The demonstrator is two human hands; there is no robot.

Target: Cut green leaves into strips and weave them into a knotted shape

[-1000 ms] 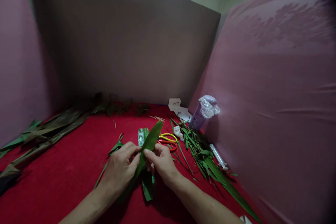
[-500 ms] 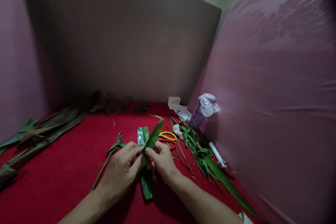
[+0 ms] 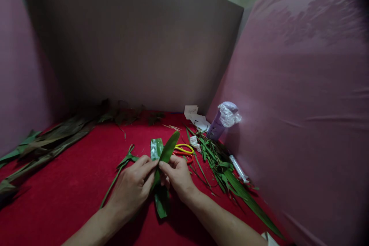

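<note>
Between my two hands is a green leaf strip (image 3: 170, 147), its rounded tip pointing up and away. My left hand (image 3: 134, 180) pinches its left edge, and my right hand (image 3: 177, 175) grips it from the right with the thumb on top. Under the hands lies another wide leaf piece (image 3: 157, 148) with a shiny, whitish surface; a dark green leaf end (image 3: 162, 201) shows below. Scissors with yellow and red handles (image 3: 184, 148) rest just beyond my right hand, their blades hidden. Left of my left hand lies a knotted leaf figure (image 3: 127, 159) with a long stem.
Leaf scraps and strips (image 3: 219, 165) heap along the right, beside a clear syringe (image 3: 238, 169). A purple bottle with plastic wrap (image 3: 220, 123) stands behind them near white paper cards (image 3: 198, 121). Long dried leaves (image 3: 57, 138) lie at left on the red cloth (image 3: 75, 177).
Almost nothing differs. My left hand's fingers have shifted slightly against the leaf strip; both hands keep their hold.
</note>
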